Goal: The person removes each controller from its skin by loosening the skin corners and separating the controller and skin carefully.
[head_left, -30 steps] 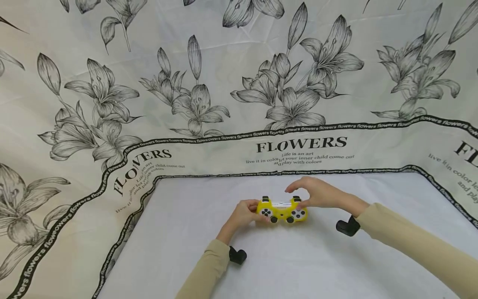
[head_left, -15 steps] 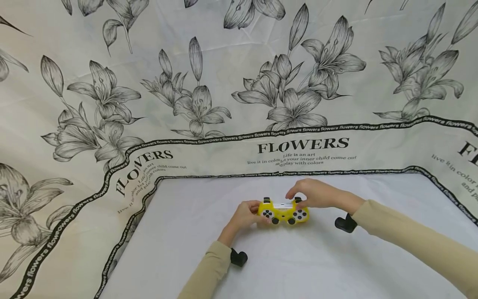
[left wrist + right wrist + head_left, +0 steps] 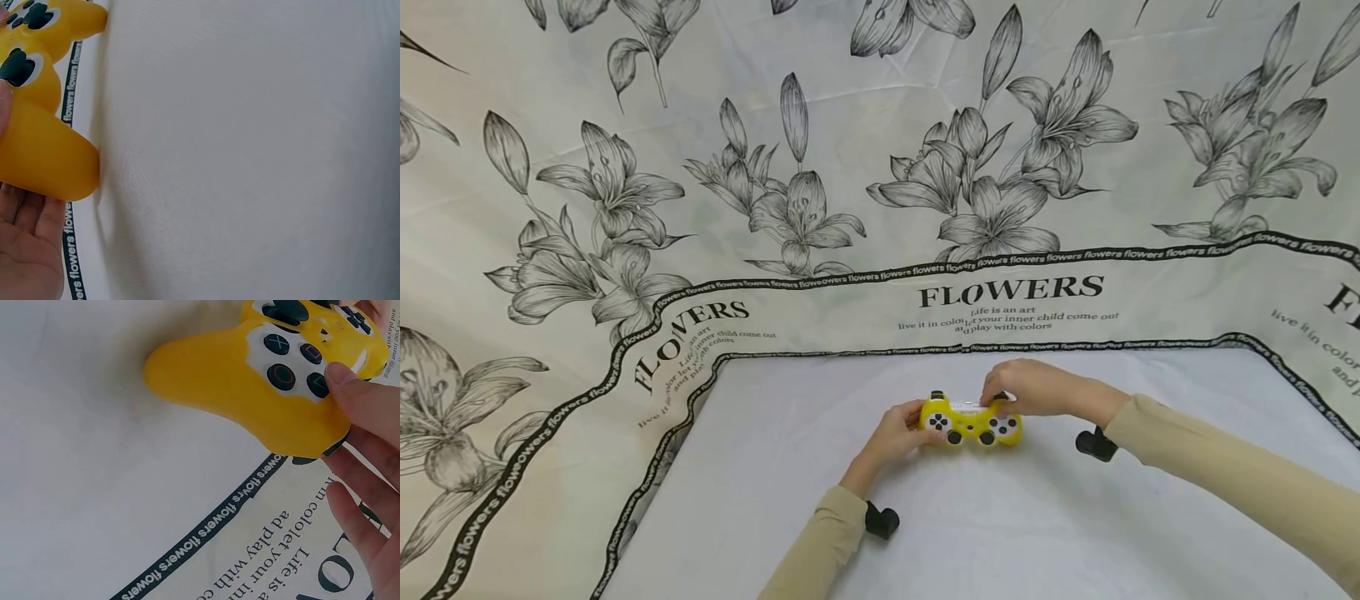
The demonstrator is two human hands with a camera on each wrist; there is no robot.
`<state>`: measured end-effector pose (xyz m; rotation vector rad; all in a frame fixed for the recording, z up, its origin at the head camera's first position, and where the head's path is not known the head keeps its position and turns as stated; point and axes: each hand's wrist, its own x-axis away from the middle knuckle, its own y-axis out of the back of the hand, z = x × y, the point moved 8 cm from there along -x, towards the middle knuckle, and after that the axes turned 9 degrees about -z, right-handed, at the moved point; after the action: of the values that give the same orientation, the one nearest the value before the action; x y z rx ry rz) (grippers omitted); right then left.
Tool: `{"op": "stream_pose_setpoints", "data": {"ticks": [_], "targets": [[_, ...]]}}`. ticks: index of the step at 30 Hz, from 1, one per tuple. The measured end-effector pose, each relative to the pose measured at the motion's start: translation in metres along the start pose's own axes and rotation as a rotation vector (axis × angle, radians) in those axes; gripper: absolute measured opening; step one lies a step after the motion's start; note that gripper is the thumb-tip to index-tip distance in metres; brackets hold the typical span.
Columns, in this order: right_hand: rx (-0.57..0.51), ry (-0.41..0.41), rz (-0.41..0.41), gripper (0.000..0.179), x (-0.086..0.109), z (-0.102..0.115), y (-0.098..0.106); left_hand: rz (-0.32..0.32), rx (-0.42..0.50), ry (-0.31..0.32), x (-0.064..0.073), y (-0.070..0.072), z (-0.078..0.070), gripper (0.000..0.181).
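A yellow game controller (image 3: pixel 968 422) with black buttons and thumbsticks is held over the white cloth towards the back, its button side facing me. My left hand (image 3: pixel 892 435) grips its left end; the left wrist view shows the thumb on the front and fingers (image 3: pixel 47 222) beneath the yellow handle (image 3: pixel 53 153). At the other end, my right hand (image 3: pixel 1039 388) pinches the upper right corner. There the right thumb (image 3: pixel 359 397) lies on the face beside the triangle button (image 3: pixel 317 385), with the fingers behind the shoulder buttons. The right handle (image 3: pixel 194 369) sticks out uncovered.
White cloth (image 3: pixel 775 467) covers the table. Behind it rises a floral printed curtain (image 3: pixel 835 317) with black lettered bands, close beyond the hands. Black wrist mounts (image 3: pixel 1096 445) show below both wrists.
My right fingers have curled in closer to the controller's top edge, where the index finger was lifted before. The controller has tipped slightly. My left hand keeps its grip.
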<state>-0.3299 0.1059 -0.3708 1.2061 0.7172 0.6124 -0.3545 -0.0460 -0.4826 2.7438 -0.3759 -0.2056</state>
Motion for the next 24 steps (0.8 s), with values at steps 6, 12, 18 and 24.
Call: {"op": "stream_pose_setpoints", "data": {"ticks": [6, 12, 18, 24], "targets": [[0.038, 0.086, -0.059, 0.015, -0.001, 0.002, -0.001, -0.012, -0.022, -0.005, 0.0, -0.001, -0.001, 0.053], [0.106, 0.132, -0.081, 0.012, -0.001, 0.007, -0.002, -0.051, -0.006, -0.001, -0.001, 0.001, -0.002, 0.055], [0.145, 0.163, -0.113, 0.016, 0.001, 0.011, -0.004, -0.065, 0.019, 0.011, -0.001, 0.002, -0.003, 0.056], [0.159, 0.157, -0.125, 0.007, -0.001, 0.009, -0.004, -0.062, 0.011, 0.022, -0.001, 0.003, -0.005, 0.057]]}}
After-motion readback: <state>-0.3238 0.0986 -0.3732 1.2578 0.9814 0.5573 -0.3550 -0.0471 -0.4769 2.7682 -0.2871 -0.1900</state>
